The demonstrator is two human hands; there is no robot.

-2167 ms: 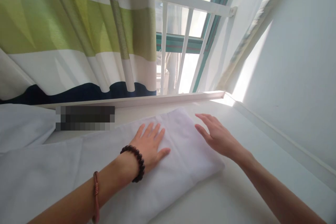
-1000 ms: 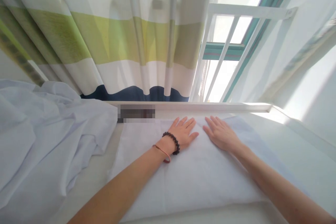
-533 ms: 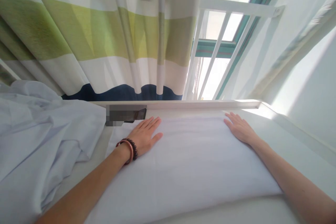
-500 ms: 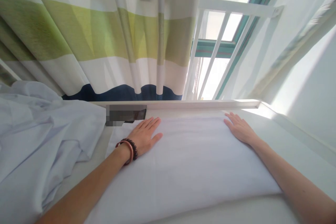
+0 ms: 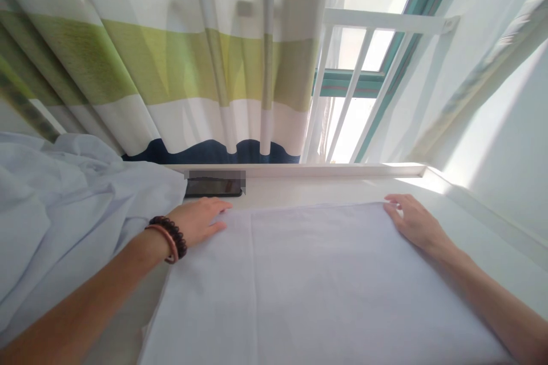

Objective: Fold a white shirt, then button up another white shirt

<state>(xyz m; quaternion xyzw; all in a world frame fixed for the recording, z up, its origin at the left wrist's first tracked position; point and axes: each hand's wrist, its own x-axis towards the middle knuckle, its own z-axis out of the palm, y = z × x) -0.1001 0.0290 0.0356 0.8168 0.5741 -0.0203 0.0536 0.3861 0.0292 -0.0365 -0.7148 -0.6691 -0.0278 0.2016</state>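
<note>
A folded white cloth (image 5: 308,279) lies flat in front of me, with a crease running down its left part. My left hand (image 5: 197,221), wearing dark beads and a copper-coloured band at the wrist, rests on its far left corner. The fingers are stretched out and the thumb stands apart. At the far right corner is my right hand (image 5: 417,225), thumb and fingertips closed on the cloth's edge. The left corner itself is hidden under my hand.
Rumpled white fabric (image 5: 77,217) is heaped on the left. A dark phone (image 5: 214,186), partly blurred, lies beyond my left hand. A raised white ledge (image 5: 325,171) borders the far side, before a striped curtain (image 5: 180,63) and white railing (image 5: 385,20). A wall stands right.
My left hand has slid left and my right hand slightly right and nearer. The cloth's far edge has come closer to me, and its near edge has left the view.
</note>
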